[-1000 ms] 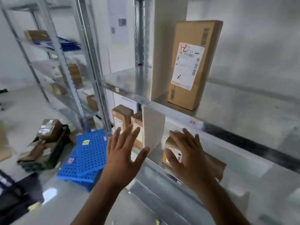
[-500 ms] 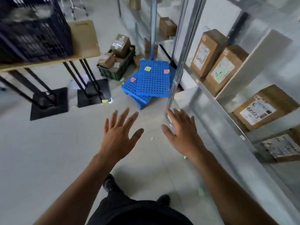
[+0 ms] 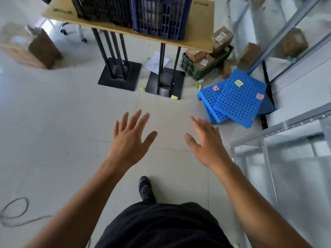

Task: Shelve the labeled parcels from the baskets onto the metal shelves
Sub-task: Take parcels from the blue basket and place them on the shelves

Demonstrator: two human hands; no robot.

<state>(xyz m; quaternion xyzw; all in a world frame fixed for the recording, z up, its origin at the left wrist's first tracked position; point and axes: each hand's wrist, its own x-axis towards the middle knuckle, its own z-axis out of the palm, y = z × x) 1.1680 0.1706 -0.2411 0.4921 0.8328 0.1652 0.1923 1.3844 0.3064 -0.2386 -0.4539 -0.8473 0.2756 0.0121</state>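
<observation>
Both hands, left hand (image 3: pixel 129 138) and right hand (image 3: pixel 206 142), spread and empty at frame centre, presumably freed for the next pick; parcels (image 3: pixel 197 57) wait in the green basket (image 3: pixel 207 68), upper right, beside the metal shelves (image 3: pixel 279 129).

On the desk (image 3: pixel 197 33) stand two baskets — one black basket (image 3: pixel 103 9) toward its left edge, one dark blue basket (image 3: pixel 161 15) toward its right edge. Under the desk are two black base plates (image 3: pixel 120 76). On the floor (image 3: pixel 53 122) is one green basket (image 3: pixel 206 69) with at least three parcels (image 3: pixel 195 55). Two blue perforated panels (image 3: pixel 238 102) carry three sticky notes (image 3: pixel 238 83) — one yellow, two pink. Two hands are visible: left hand (image 3: pixel 129 140), right hand (image 3: pixel 206 144).
</observation>
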